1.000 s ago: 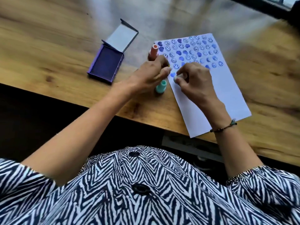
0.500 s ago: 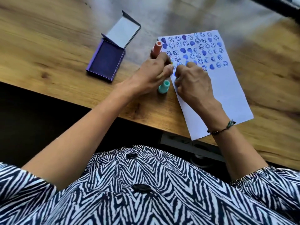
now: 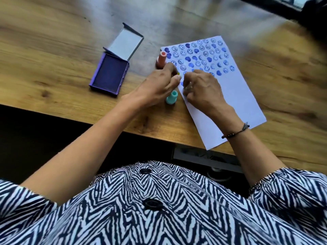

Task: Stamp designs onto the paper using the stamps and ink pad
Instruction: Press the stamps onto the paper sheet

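Observation:
A white paper (image 3: 238, 99) lies tilted on the wooden table, its upper half covered with blue smiley and heart prints. My right hand (image 3: 205, 89) rests on the paper's left edge, fingers pinched down on a pale stamp that is mostly hidden. My left hand (image 3: 157, 85) sits just left of it, fingertips closed around a small yellow stamp (image 3: 178, 73), of which only a speck shows. An orange stamp (image 3: 161, 60) stands upright beyond my left hand. A teal stamp (image 3: 172, 98) stands under that hand. The purple ink pad (image 3: 109, 75) lies open at the left.
The ink pad's lid (image 3: 126, 44) leans back, open. The table's front edge (image 3: 74, 114) runs close to my body. A dark window frame (image 3: 283, 7) crosses the far right corner. Bare wood surrounds the paper on the right.
My two hands have drawn closer together at the paper's left edge. The pale stamp seen under my right fingers earlier is now mostly covered. The standing stamps and ink pad stay put.

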Motion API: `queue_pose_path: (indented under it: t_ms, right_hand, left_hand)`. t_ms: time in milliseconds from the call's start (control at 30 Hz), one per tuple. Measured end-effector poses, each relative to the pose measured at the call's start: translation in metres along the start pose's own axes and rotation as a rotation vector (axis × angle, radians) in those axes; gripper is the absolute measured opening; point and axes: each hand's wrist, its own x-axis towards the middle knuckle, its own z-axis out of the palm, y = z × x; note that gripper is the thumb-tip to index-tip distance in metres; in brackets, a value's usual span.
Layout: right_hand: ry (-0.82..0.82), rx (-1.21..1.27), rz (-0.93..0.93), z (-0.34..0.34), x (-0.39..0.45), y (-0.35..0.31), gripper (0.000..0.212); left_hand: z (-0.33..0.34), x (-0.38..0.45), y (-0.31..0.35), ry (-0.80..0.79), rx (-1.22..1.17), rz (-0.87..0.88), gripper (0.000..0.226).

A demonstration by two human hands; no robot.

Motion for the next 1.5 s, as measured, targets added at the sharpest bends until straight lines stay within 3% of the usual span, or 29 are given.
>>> queue_pose_path:
  t_ms: [200, 300, 433, 600, 1233, 1500]
  right_hand:
    - [0.258, 0.630, 0.283, -0.046, -0.010, 0.015, 0.013]
    - [0.261, 0.776, 0.327, -0.053, -0.017, 0.012, 0.020]
    - [0.154, 0.947, 0.331, -0.044, -0.026, -0.005, 0.018]
    - [0.175, 1.196, 0.304, -0.037, -0.027, -0.028, 0.015]
    - [0.149, 1.143, 0.197, -0.047, -0.022, -0.026, 0.013]
    - [0.186, 1.038, 0.146, -0.043, -0.023, -0.032, 0.014]
  left_hand:
    - [-0.006, 0.002, 0.003, -0.071, -0.037, -0.052, 0.026]
    - [-0.009, 0.000, 0.004, -0.040, -0.093, -0.053, 0.023]
    - [-0.015, -0.009, 0.006, -0.018, -0.466, -0.024, 0.009]
    - [-0.018, -0.026, 0.008, -0.005, -0.802, -0.030, 0.012]
    - [-0.019, -0.034, 0.020, 0.059, -0.824, -0.081, 0.021]
    - [-0.016, -0.032, 0.021, 0.063, -0.905, -0.074, 0.013]
